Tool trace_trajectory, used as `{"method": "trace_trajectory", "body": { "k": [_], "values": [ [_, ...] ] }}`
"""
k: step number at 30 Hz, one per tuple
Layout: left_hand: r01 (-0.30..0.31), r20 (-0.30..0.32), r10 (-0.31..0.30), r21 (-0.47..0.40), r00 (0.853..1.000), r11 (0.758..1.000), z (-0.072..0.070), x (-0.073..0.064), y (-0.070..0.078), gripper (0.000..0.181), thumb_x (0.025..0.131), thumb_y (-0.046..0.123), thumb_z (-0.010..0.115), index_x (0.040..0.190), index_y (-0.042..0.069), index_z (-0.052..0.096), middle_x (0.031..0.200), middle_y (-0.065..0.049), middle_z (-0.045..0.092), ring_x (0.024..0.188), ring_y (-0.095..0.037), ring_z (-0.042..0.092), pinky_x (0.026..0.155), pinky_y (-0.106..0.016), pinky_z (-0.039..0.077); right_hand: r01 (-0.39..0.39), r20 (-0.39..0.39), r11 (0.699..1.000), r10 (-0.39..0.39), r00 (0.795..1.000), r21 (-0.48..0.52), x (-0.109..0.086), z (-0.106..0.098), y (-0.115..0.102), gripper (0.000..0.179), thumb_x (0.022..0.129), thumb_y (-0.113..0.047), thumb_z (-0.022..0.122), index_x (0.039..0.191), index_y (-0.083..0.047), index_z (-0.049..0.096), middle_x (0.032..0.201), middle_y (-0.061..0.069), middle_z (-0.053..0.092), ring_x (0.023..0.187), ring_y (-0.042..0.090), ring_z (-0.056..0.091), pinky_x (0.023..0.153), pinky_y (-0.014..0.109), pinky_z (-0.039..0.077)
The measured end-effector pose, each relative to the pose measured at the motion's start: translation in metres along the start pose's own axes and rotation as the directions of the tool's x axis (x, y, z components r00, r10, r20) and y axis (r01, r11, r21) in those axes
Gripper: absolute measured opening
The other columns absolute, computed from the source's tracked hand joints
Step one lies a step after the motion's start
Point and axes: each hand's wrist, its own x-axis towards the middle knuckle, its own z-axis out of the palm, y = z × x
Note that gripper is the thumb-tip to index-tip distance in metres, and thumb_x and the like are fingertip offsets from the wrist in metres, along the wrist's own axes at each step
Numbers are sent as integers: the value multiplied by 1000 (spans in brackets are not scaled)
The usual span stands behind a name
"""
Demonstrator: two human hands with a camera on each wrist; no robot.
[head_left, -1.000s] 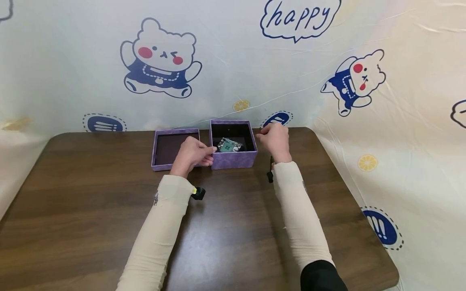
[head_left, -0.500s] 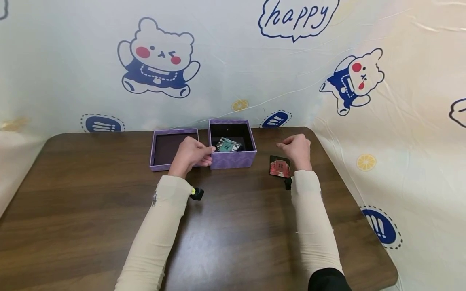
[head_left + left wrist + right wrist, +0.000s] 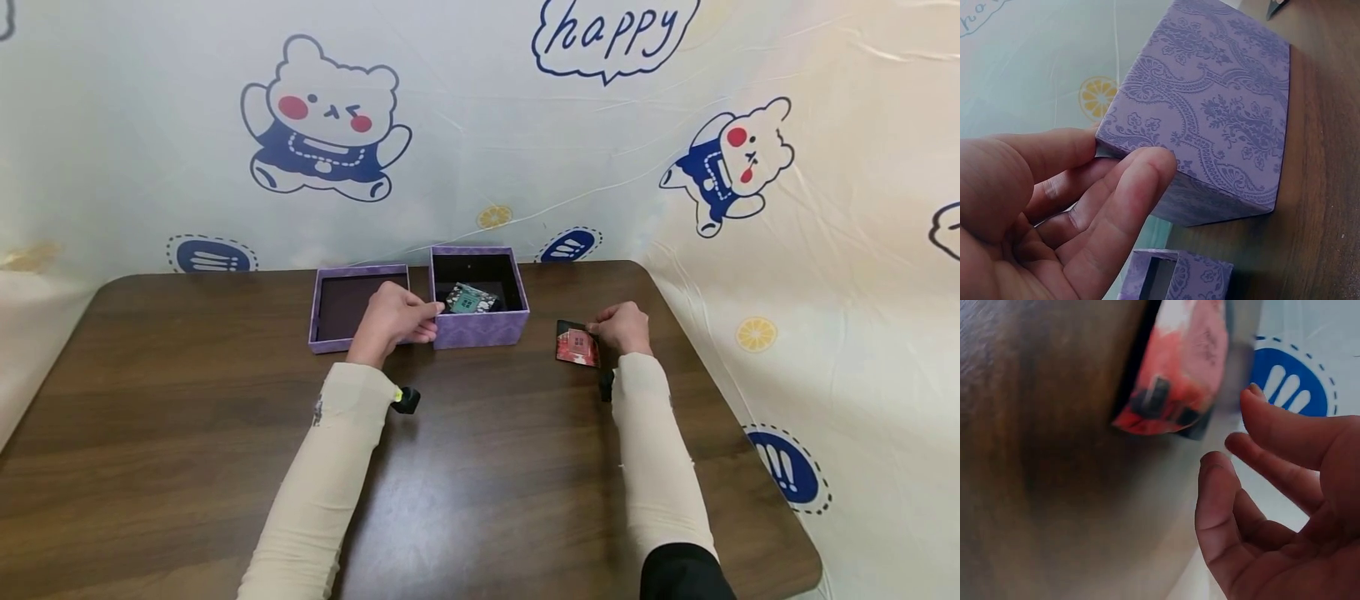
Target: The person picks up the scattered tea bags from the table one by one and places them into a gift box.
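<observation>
My left hand (image 3: 401, 321) pinches the near left corner of an open purple patterned box (image 3: 482, 330) between thumb and fingers. In the left wrist view the box's side (image 3: 1210, 106) shows a darker floral print. Inside the box lies a small packet (image 3: 472, 300) with a green label. To the right of the box a small square red packet (image 3: 577, 343) with a pink label lies on the table. My right hand (image 3: 622, 327) is at its upper right edge. The right wrist view shows that hand's thumb and fingers (image 3: 1217, 487) spread apart and holding nothing, beside the glossy packet (image 3: 1179, 375).
The box's shallow purple lid (image 3: 337, 308), dark inside, lies left of the box, partly behind my left hand. A wooden table (image 3: 480, 467) carries everything. A printed curtain (image 3: 465, 125) with cartoon bears hangs along the back and right edges.
My right hand has moved from beside the box to the right and nearer, down to the red packet, which has come into view. My left hand stays at the box corner.
</observation>
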Motion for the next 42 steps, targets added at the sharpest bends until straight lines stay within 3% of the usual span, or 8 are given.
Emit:
{"method": "trace_trajectory", "body": {
  "k": [5, 8, 12, 16, 22, 30, 35, 42],
  "values": [
    [-5, 5, 5, 2, 1000, 1000, 1, 0, -1, 27, 96, 18, 72, 97, -9, 75, 79, -20, 72, 70, -29, 74, 61, -33, 63, 50, 21, 997, -49, 999, -53, 7, 6, 9, 28, 92, -18, 77, 115, -1, 74, 121, 20, 67, 120, 40, 50, 109, 55, 39],
    [-13, 4, 13, 6, 1000, 1000, 1, 0, -1, 27, 96, 17, 72, 96, -9, 75, 79, -21, 72, 74, -32, 74, 62, -34, 63, 73, 18, 994, -72, 997, -81, 10, 7, 11, 28, 91, -18, 78, 112, 0, 75, 121, 20, 68, 122, 41, 50, 111, 55, 37],
    [-21, -1, 21, 9, 1000, 1000, 1, 0, -1, 26, 96, 17, 72, 95, -9, 75, 78, -21, 72, 75, -34, 74, 63, -35, 63, 68, 33, 993, -66, 997, -93, 12, 5, 12, 27, 90, -21, 79, 108, -1, 76, 117, 21, 68, 110, 38, 53, 99, 54, 49],
    [-20, 6, 20, 8, 1000, 1000, 2, 0, 1, 27, 96, 17, 72, 96, -10, 75, 78, -21, 72, 74, -33, 74, 63, -36, 63, 53, 60, 994, -48, 997, -95, 13, 3, 16, 23, 92, -22, 78, 104, -3, 75, 114, 19, 66, 103, 34, 52, 92, 50, 51],
    [-23, 16, 23, 17, 1000, 1000, 3, 1, 2, 27, 96, 17, 72, 96, -10, 75, 79, -22, 72, 73, -32, 74, 65, -37, 63, 48, 59, 995, -43, 997, -87, 14, 4, 21, 19, 92, -20, 76, 99, -2, 77, 114, 19, 67, 105, 35, 52, 95, 50, 50],
    [-4, 8, 4, 25, 1000, 1000, 1, 0, 2, 27, 96, 18, 72, 96, -9, 75, 79, -21, 72, 71, -31, 74, 65, -36, 63, 85, 33, 995, -83, 996, -50, 13, 5, 22, 32, 92, -23, 77, 114, -1, 69, 121, 23, 62, 109, 37, 50, 100, 54, 46],
    [-12, 11, 11, 24, 1000, 1000, 2, 1, 4, 28, 96, 18, 72, 98, -10, 74, 80, -21, 72, 74, -33, 74, 65, -36, 63, 89, 41, 995, -87, 995, -49, 13, 5, 24, 27, 94, -24, 75, 111, -4, 70, 115, 20, 63, 103, 35, 51, 95, 51, 49],
    [-14, 22, 14, 37, 1000, 999, -1, 1, 3, 29, 96, 19, 72, 100, -9, 74, 81, -21, 72, 71, -29, 74, 67, -36, 63, 117, 42, 989, -113, 993, -89, 19, 12, 29, 5, 95, -9, 69, 92, -5, 71, 106, 17, 66, 98, 35, 53, 86, 44, 49]
  ]
}}
